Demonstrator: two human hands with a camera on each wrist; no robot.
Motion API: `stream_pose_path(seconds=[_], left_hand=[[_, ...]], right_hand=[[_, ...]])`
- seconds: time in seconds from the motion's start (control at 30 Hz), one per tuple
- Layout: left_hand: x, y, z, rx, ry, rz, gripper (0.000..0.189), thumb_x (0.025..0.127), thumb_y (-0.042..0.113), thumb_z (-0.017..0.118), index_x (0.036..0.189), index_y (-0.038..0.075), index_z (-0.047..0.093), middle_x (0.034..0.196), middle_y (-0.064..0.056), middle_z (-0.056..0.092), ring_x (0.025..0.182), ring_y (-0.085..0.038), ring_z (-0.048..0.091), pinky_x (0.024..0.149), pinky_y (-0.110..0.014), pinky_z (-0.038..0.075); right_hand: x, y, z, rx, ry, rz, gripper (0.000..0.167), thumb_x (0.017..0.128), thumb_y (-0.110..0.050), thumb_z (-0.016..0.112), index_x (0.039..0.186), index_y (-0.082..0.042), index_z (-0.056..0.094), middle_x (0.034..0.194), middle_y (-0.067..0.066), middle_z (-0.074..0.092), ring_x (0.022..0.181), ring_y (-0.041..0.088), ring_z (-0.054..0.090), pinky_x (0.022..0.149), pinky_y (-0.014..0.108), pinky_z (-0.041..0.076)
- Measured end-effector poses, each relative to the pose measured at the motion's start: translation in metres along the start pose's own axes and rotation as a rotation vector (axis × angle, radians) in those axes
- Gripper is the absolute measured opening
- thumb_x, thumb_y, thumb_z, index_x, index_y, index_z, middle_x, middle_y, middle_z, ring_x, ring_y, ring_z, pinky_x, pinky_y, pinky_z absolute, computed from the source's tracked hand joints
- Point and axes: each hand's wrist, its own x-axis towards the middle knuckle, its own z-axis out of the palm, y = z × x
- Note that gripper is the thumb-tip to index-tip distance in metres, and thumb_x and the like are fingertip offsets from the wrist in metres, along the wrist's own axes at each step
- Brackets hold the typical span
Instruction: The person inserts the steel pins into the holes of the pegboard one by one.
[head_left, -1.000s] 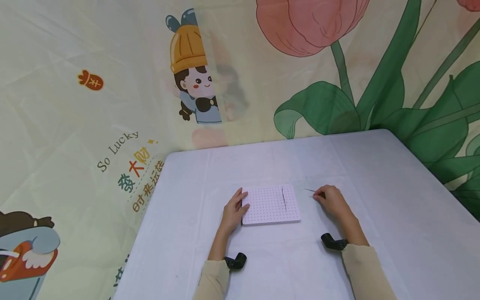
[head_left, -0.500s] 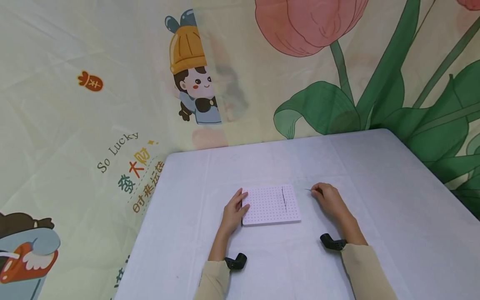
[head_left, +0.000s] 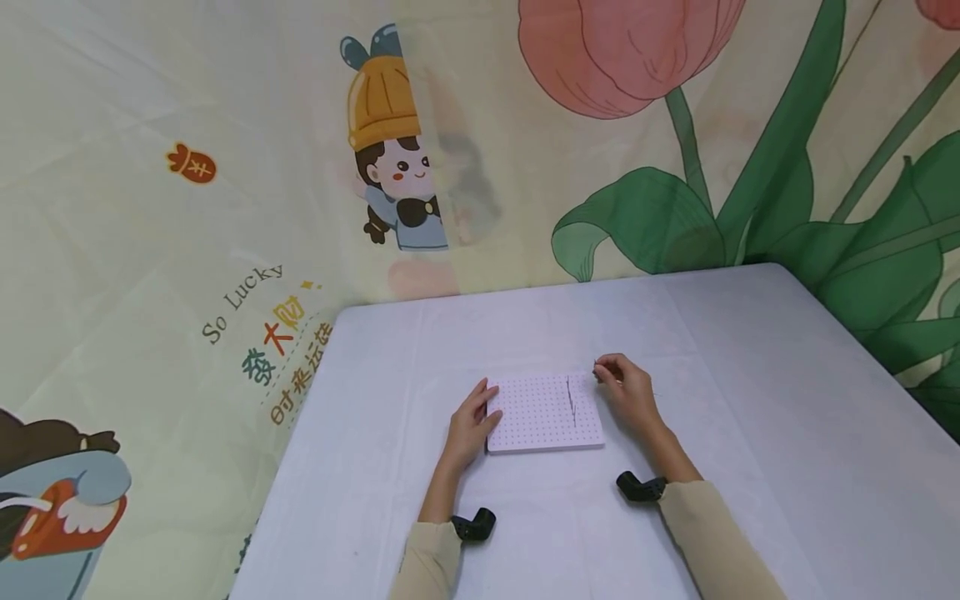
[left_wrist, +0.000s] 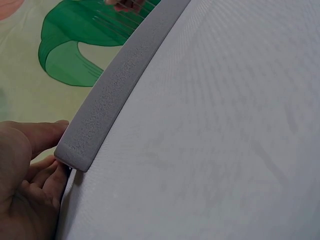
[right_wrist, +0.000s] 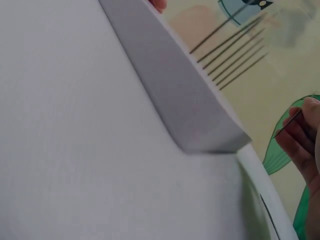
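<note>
A white pegboard dotted with small holes lies on the table, its thick side wall showing in the left wrist view. Several thin dark pins stand in a row near the board's right side. My left hand grips the board's left edge; in the left wrist view its thumb lies at the top edge and the other fingers are curled below. Just off the board's far right corner, my right hand pinches one thin dark pin between thumb and fingers, tilted in the right wrist view.
Another thin pin lies on the white-covered table, right of the board. Behind the table hangs a printed cloth with flowers and cartoon figures. Each wrist wears a black camera.
My right hand has picked a pin off the table and moved left with it to the board's far right corner. The left hand keeps its hold on the board.
</note>
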Motion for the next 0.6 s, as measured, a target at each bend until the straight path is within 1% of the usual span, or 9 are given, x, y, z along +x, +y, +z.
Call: stream_pose_path(seconds=[0.1, 0.2, 0.37, 0.47, 0.6], left_hand=[[0.0, -0.001, 0.0, 0.001, -0.001, 0.004, 0.043, 0.087, 0.005, 0.061, 0.129, 0.006, 0.053, 0.148, -0.007, 0.03, 0.133, -0.021, 0.031, 0.104, -0.026, 0.033], [0.0, -0.002, 0.001, 0.005, -0.007, -0.006, 0.043, 0.087, 0.006, 0.061, 0.129, 0.006, 0.053, 0.148, -0.006, 0.03, 0.133, -0.02, 0.031, 0.104, -0.024, 0.033], [-0.001, 0.0, 0.001, 0.011, -0.005, -0.004, 0.043, 0.087, 0.006, 0.062, 0.129, 0.006, 0.053, 0.148, -0.006, 0.03, 0.132, -0.02, 0.031, 0.103, -0.023, 0.033], [-0.001, 0.002, -0.001, 0.009, -0.002, 0.004, 0.042, 0.087, 0.006, 0.062, 0.129, 0.005, 0.053, 0.148, -0.007, 0.03, 0.132, -0.022, 0.031, 0.104, -0.025, 0.033], [-0.001, 0.005, -0.002, 0.008, -0.002, -0.003, 0.042, 0.087, 0.005, 0.061, 0.128, 0.005, 0.053, 0.147, -0.007, 0.031, 0.132, -0.022, 0.031, 0.104, -0.026, 0.033]], right_hand=[[0.002, -0.003, 0.013, 0.042, 0.029, -0.015, 0.014, 0.091, -0.013, 0.059, 0.098, -0.001, 0.059, 0.086, 0.007, 0.065, 0.075, 0.016, 0.061, 0.065, 0.01, 0.049], [0.003, -0.005, 0.023, 0.056, 0.034, -0.041, 0.014, 0.091, -0.013, 0.059, 0.098, -0.001, 0.059, 0.086, 0.006, 0.065, 0.077, 0.016, 0.062, 0.068, 0.011, 0.05], [0.004, -0.006, 0.034, 0.083, 0.001, -0.078, 0.013, 0.091, -0.012, 0.059, 0.097, 0.0, 0.059, 0.087, 0.009, 0.065, 0.082, 0.02, 0.063, 0.072, 0.016, 0.053], [0.004, -0.005, 0.036, 0.081, -0.022, -0.07, 0.013, 0.09, -0.012, 0.059, 0.096, -0.001, 0.059, 0.088, 0.008, 0.065, 0.085, 0.021, 0.063, 0.072, 0.016, 0.054], [0.004, -0.004, 0.037, 0.087, -0.055, -0.059, 0.012, 0.09, -0.012, 0.059, 0.097, -0.002, 0.059, 0.088, 0.007, 0.065, 0.088, 0.02, 0.062, 0.074, 0.017, 0.054]])
